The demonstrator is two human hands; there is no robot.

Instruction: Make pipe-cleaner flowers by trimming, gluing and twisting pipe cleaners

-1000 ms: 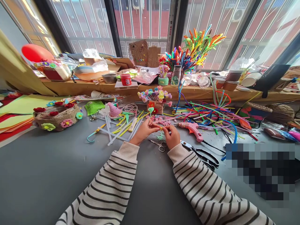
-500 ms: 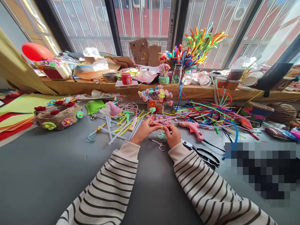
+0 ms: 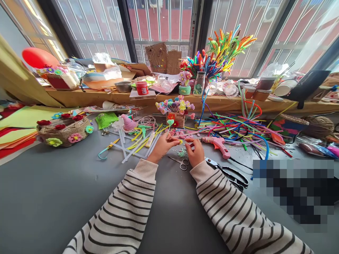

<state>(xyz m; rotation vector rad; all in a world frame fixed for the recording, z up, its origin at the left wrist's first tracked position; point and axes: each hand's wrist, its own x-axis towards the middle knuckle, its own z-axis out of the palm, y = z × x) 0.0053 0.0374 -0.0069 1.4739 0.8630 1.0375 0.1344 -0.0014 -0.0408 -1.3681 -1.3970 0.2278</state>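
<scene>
My left hand (image 3: 160, 146) is closed in a pinch, with a small mint-green flower (image 3: 170, 122) standing upright on a thin stem out of it. At its thumb and fingertips sits a tiny yellow piece (image 3: 180, 141). Across a narrow gap is my right hand (image 3: 195, 152), its thumb and index finger slightly apart and nothing visible between them. Below the hands lie small scissors (image 3: 182, 163) and mint-green fluffy scraps (image 3: 182, 152). A pink glue gun (image 3: 219, 146) rests to the right of my right hand, above large black-handled shears (image 3: 230, 173).
Behind the hands stands a twine-wrapped box of flowers (image 3: 176, 120). Pipe cleaners (image 3: 233, 127) are heaped at the right, glue sticks (image 3: 124, 143) at the left. A twine basket (image 3: 63, 130) with flowers sits further left. Jars and a glass bottle (image 3: 199, 84) line the ledge.
My right hand's fingertips have come away from the yellow piece, leaving a gap between the hands. The green flower in my left hand has tipped slightly, its head a little lower and further left.
</scene>
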